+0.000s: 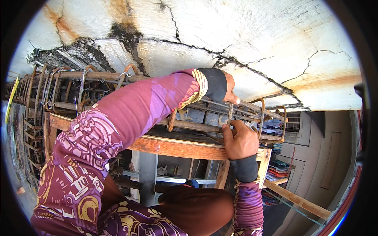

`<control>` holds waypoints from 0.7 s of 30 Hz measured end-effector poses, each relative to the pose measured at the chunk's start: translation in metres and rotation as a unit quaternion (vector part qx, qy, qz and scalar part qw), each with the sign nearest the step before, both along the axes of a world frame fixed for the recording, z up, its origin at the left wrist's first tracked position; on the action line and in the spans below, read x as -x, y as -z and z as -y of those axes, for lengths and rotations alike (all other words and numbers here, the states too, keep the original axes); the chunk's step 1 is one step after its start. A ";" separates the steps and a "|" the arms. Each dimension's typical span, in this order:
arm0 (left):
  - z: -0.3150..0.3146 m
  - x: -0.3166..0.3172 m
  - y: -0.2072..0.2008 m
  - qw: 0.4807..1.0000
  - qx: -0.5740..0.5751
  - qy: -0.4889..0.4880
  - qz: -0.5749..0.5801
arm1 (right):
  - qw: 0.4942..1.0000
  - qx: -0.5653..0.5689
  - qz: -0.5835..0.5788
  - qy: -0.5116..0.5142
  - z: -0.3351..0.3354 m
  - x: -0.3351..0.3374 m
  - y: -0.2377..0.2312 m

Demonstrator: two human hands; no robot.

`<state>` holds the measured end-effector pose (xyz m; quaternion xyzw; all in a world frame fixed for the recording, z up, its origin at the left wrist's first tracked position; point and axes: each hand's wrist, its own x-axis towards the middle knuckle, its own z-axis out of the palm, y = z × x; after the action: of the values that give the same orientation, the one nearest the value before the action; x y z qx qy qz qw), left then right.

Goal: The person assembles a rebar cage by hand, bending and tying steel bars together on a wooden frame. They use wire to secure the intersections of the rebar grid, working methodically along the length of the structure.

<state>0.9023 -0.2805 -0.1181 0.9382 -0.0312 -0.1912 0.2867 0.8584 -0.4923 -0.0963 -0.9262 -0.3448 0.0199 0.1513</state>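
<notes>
A big white wall fills the top of the frame, with black cracks and rusty orange stains. Next comes the long cage of rusty metal bars, running from the left edge to right of the middle. A purple sleeve with a busy pattern reaches across it from the lower left. Below the cage is a long brown wooden beam. Just right of the middle, the right hand has its grip pinched on the low end of a thin metal ring. Above it, the left hand has its thumb by the ring's top, but its fingers are hidden, so I cannot tell its grip. Each wrist wears a dark band. The ring stands between the hands, around the bars.
</notes>
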 end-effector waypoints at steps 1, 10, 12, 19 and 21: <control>-0.005 0.002 -0.012 1.000 0.003 0.005 -0.007 | 1.000 -0.002 0.006 -0.001 0.000 -0.002 0.000; -0.024 0.031 -0.021 0.999 -0.002 0.040 0.013 | 0.989 -0.109 0.093 -0.024 0.011 -0.010 0.028; -0.013 0.031 -0.013 0.998 0.019 0.040 0.040 | 0.987 -0.120 0.108 -0.028 0.012 -0.011 0.030; 0.016 0.017 0.003 0.993 0.048 -0.051 0.090 | 0.986 -0.120 0.113 -0.029 0.015 -0.012 0.032; 0.023 0.020 0.001 0.994 0.048 -0.063 0.074 | 0.986 -0.138 0.085 -0.027 0.020 -0.013 0.030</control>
<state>0.8827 -0.3033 -0.1189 0.9350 -0.0022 -0.1009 0.3401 0.8717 -0.5124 -0.1259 -0.8849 -0.3810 -0.1029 0.2474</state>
